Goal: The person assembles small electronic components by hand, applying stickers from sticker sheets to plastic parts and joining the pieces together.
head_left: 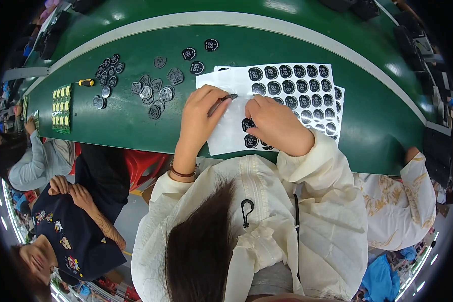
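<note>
My left hand [204, 108] pinches a small dark disc [230, 96], seen nearly edge-on, above the bare left part of a white sticker sheet [226, 136]. Rows of round black stickers [288, 86] with pale digit-like markings cover the sheet's right part. Over the sheet's middle, my right hand [277, 123] has its fingers curled together beside a sticker [248, 124]; anything between its fingertips is hidden. Another sheet [340, 94] shows from under the top one. Several loose dark discs [156, 84] lie in a scattered pile left of my left hand.
Further left on the green table [126, 123] are more black discs [105, 75], a yellow-and-black screwdriver [86, 82] and a panel of yellow-green boards [62, 108]. A person in a dark shirt [80, 231] sits at my left; a patterned sleeve [418, 196] is at my right.
</note>
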Action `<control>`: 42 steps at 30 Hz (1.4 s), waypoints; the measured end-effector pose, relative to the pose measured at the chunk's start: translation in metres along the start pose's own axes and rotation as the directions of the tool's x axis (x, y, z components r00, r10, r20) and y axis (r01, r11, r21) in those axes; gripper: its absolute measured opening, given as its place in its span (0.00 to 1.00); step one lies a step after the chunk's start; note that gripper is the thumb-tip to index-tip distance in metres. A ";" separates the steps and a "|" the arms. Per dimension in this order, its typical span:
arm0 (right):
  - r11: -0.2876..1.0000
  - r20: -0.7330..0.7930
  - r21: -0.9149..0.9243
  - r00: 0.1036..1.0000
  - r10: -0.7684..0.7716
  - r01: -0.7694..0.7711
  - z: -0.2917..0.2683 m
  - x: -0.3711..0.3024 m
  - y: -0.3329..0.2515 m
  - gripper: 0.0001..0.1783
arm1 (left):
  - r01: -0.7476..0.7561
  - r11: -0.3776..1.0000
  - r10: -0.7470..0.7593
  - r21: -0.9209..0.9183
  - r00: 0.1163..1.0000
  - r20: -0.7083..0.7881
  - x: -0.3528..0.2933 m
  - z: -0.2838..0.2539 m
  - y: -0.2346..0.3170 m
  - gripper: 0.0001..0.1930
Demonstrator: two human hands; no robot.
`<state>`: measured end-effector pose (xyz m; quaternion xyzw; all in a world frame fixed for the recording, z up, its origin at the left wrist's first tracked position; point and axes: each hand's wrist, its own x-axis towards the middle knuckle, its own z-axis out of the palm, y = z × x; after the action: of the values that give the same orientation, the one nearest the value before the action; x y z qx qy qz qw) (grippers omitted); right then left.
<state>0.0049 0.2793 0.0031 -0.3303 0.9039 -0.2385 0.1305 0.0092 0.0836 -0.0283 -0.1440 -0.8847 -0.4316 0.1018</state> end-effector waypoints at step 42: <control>0.185 -0.271 0.961 0.826 0.495 0.204 0.004 0.014 -0.003 0.29 | -0.004 0.911 -0.036 -0.411 0.995 -0.090 0.008 0.013 0.024 0.22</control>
<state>-0.0019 0.2668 -0.0001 0.0026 0.5684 -0.8193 0.0753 0.0096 0.1094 -0.0159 -0.1339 -0.7694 -0.6152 0.1081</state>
